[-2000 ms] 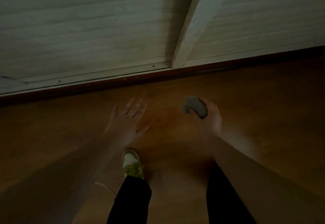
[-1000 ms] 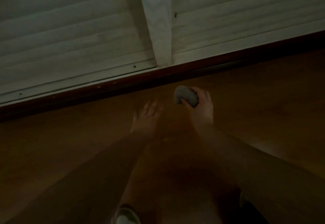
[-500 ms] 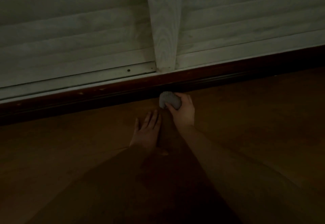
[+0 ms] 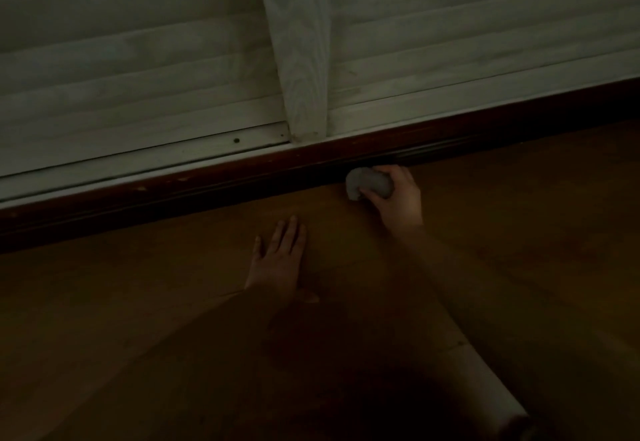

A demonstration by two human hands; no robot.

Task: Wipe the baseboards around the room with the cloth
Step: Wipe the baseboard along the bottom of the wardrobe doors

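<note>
The balled cloth [image 4: 369, 183] sits at the foot of the dark baseboard [image 4: 207, 181], whose long axis runs left to right; the right hand [image 4: 398, 198] holds it, fingers curled round it from behind. The left hand [image 4: 277, 260] lies flat on the floor [image 4: 519, 233], fingers straight, nearer the unwiped stretch

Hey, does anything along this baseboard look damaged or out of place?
Small pale chips dot the dark baseboard left of the white post. Otherwise nothing stands out: the right hand holds the cloth against it.
</note>
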